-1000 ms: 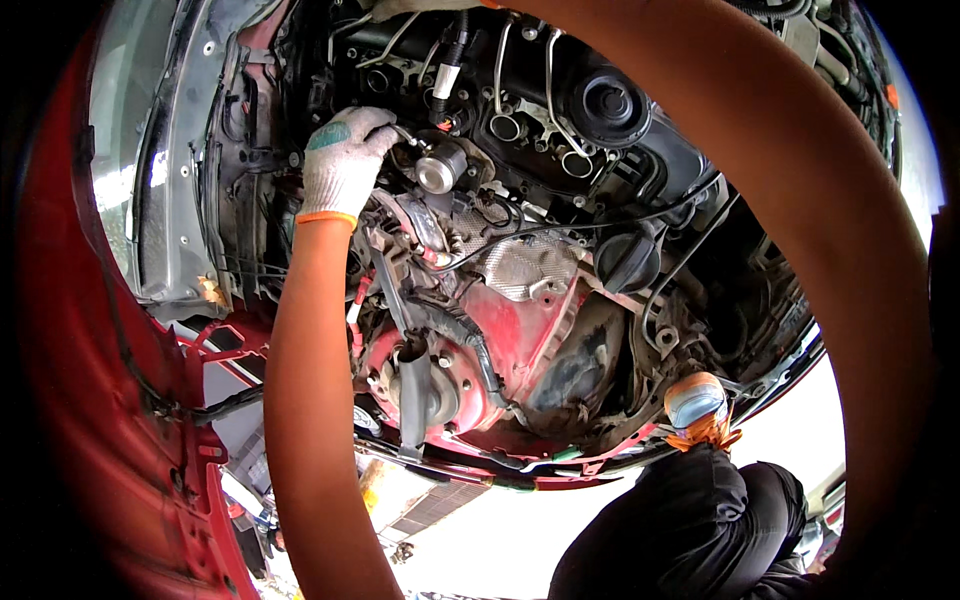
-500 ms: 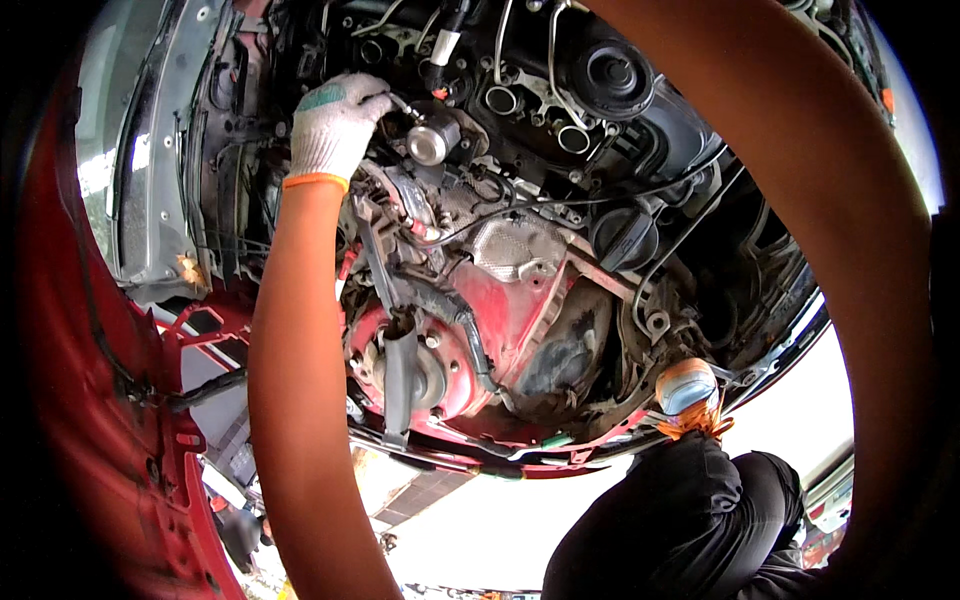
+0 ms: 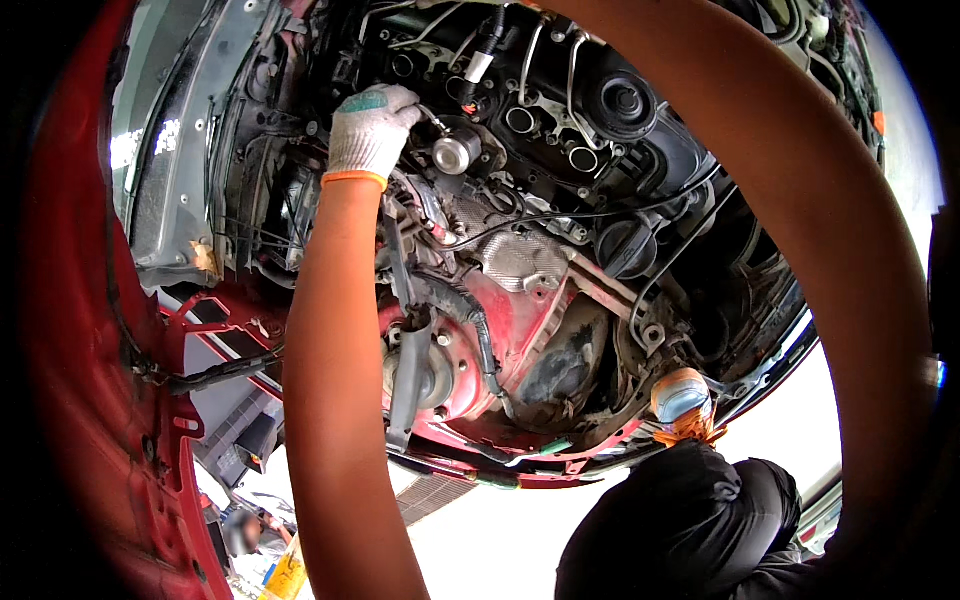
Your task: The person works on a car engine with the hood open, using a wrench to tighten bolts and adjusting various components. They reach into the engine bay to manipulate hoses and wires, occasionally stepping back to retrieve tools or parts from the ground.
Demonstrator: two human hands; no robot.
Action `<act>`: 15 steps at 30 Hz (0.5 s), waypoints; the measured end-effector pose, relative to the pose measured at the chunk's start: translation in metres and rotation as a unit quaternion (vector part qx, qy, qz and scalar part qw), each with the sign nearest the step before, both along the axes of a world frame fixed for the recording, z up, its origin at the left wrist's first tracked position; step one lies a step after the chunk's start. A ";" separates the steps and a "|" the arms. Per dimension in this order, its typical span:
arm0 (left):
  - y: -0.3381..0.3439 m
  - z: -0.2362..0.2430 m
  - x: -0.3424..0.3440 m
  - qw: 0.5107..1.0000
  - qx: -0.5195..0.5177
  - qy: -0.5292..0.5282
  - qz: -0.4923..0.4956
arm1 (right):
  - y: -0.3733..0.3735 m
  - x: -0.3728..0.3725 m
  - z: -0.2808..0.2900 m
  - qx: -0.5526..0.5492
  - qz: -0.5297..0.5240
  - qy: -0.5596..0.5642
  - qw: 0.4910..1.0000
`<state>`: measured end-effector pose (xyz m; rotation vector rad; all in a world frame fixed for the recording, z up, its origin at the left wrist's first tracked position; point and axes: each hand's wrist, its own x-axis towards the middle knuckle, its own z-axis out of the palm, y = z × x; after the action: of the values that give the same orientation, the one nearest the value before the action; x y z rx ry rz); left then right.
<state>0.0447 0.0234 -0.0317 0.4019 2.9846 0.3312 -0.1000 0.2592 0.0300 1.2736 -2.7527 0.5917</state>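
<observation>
My left hand (image 3: 370, 130), in a white knit glove with a green patch and an orange cuff, reaches into the engine bay. Its fingers are curled closed at a short thin metal tube (image 3: 434, 120) that leads to a round silver canister (image 3: 457, 152). What lies inside the fingers is hidden. Beside the canister sits the black engine top with open round ports (image 3: 520, 120). A black hose with a white-wrapped section (image 3: 478, 68) hangs just beyond. My right arm (image 3: 800, 140) arches up along the right and leaves over the top edge, so my right hand is out of sight.
A red strut tower (image 3: 455, 385) with a grey bracket (image 3: 408, 385) stands beside my left forearm. A wrench (image 3: 752, 385) lies near the fender edge. My knee in dark trousers (image 3: 650, 520) and a shoe (image 3: 683, 395) rest at the near right. The red hood (image 3: 90, 400) rises left.
The view has shifted, so the engine bay and my left arm appear further right and slightly lower. My left hand keeps its place by the canister's tube.
</observation>
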 end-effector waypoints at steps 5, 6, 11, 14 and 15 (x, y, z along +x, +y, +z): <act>-0.015 0.007 0.011 1.000 -0.028 0.001 0.013 | -0.040 0.061 0.031 0.003 0.058 -0.009 0.998; -0.014 0.016 0.016 0.997 -0.043 -0.014 0.064 | -0.055 0.082 0.034 0.097 0.050 -0.024 0.994; 0.010 0.016 0.003 0.998 -0.045 -0.008 0.044 | -0.077 0.090 -0.006 0.386 0.035 -0.054 0.920; -0.003 0.007 0.001 0.997 -0.006 -0.003 0.070 | -0.098 0.095 -0.011 0.393 -0.007 -0.082 0.916; 0.001 0.006 0.001 0.996 0.014 -0.018 0.090 | -0.103 0.092 -0.021 0.401 -0.022 -0.081 0.912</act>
<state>0.0453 0.0240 -0.0252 0.1281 2.9899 0.3939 -0.0076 0.1561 0.0094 1.2792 -3.2813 -0.5446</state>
